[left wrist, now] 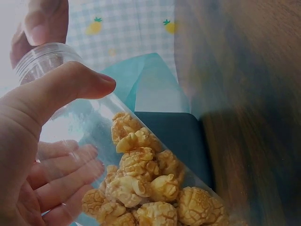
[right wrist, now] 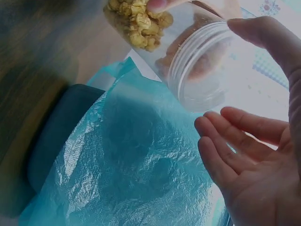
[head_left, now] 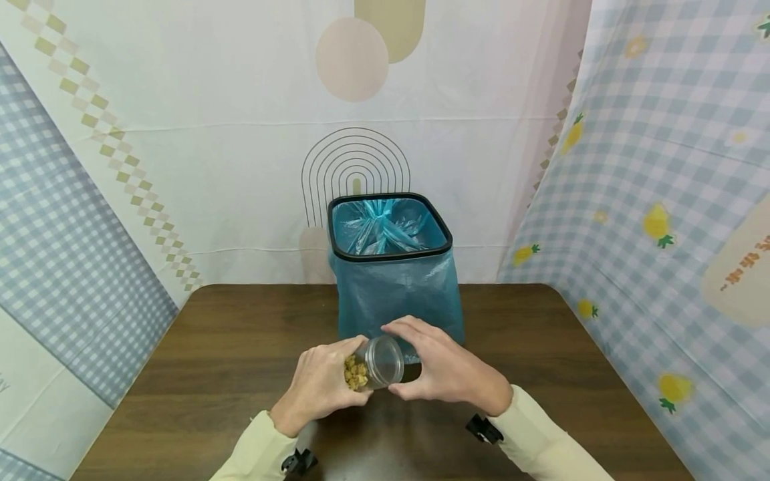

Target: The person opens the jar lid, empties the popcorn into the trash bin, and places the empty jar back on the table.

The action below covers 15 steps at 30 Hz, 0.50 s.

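My left hand (head_left: 321, 377) grips a clear jar (head_left: 385, 362) tipped onto its side, its ridged round end facing right. Caramel popcorn (left wrist: 141, 183) lies in the lower part of the jar, and the left thumb crosses the wall in the left wrist view. Around the ridged end, my right hand (head_left: 448, 367) is spread with fingers and thumb apart. In the right wrist view the right thumb is at the rim, the other fingers stretch out below it, and the palm holds nothing. Whether the thumb touches the rim I cannot tell.
Just behind the hands stands a bin (head_left: 397, 294) with a black rim, covered by a blue plastic bag (head_left: 385, 227) gathered at the back. The brown wooden table (head_left: 252, 334) is bounded by a white patterned cloth (head_left: 240, 167) behind and checked cloth (head_left: 631, 153) at right.
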Each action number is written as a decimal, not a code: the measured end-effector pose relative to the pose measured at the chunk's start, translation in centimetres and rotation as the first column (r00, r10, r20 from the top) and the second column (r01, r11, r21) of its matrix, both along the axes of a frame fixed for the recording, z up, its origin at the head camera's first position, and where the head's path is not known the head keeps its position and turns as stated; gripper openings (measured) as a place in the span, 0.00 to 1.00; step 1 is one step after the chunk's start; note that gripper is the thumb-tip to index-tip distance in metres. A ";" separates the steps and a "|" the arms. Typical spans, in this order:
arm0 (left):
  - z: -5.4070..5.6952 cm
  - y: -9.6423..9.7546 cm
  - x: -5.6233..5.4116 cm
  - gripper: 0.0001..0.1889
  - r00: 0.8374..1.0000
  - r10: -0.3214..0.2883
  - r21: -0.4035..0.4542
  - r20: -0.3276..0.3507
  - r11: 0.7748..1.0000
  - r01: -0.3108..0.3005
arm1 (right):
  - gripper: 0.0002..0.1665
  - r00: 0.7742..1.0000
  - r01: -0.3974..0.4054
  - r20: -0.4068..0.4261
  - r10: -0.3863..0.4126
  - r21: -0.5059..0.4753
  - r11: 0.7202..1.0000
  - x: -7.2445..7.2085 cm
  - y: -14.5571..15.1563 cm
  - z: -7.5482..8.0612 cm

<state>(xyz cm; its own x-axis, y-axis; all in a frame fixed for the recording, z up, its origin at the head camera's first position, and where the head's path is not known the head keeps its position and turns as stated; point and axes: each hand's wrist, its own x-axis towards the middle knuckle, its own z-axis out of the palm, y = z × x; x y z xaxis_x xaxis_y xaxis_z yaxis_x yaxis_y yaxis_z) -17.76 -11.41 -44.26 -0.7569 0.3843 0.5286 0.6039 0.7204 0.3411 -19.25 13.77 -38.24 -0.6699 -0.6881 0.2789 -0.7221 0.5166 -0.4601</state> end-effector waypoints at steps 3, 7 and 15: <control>0.0 0.0 0.0 0.36 1.000 0.006 -0.011 -0.003 1.000 -0.006 | 0.46 0.998 0.055 0.006 -0.055 -0.001 0.998 0.0 0.0 0.1; 0.1 0.1 -0.1 0.36 1.000 0.008 -0.015 0.005 1.000 -0.007 | 0.41 0.988 0.149 0.044 -0.150 0.020 0.989 0.1 -0.1 -0.1; 0.1 0.1 -0.1 0.36 1.000 0.007 -0.015 0.030 1.000 -0.006 | 0.35 0.987 0.136 0.078 -0.137 0.023 0.990 -0.1 -0.3 -0.7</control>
<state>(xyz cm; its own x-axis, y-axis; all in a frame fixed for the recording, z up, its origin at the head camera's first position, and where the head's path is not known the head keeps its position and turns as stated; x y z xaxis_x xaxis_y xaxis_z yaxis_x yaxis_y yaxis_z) -17.84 -11.30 -44.14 -0.7750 0.3868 0.4998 0.5888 0.7293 0.3485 -19.33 13.48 -38.91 -0.7774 -0.5930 0.2099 -0.6060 0.6165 -0.5026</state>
